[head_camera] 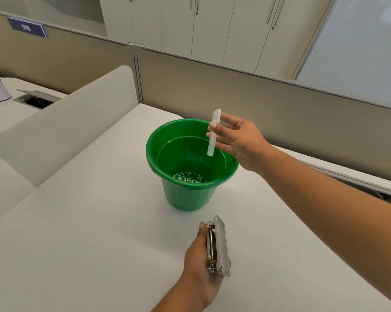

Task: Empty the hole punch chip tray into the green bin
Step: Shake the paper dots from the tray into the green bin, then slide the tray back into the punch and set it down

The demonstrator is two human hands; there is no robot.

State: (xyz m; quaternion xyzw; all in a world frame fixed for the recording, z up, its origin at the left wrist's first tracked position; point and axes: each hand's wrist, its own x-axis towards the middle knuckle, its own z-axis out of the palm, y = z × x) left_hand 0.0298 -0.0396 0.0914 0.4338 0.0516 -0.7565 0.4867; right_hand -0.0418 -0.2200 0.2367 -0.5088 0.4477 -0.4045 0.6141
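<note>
green bin (pixel 185 194) upright on desk, white chips at bottom; translucent chip tray (pixel 213 134) near-vertical over rim; hole punch (pixel 219 246) held.

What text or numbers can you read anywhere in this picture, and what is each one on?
"016": white digits on the blue sign atop the partition, upper left.
Green bin: no text legible.
Hole punch: faint marks, too small to read.
Chip tray: no text.
</note>
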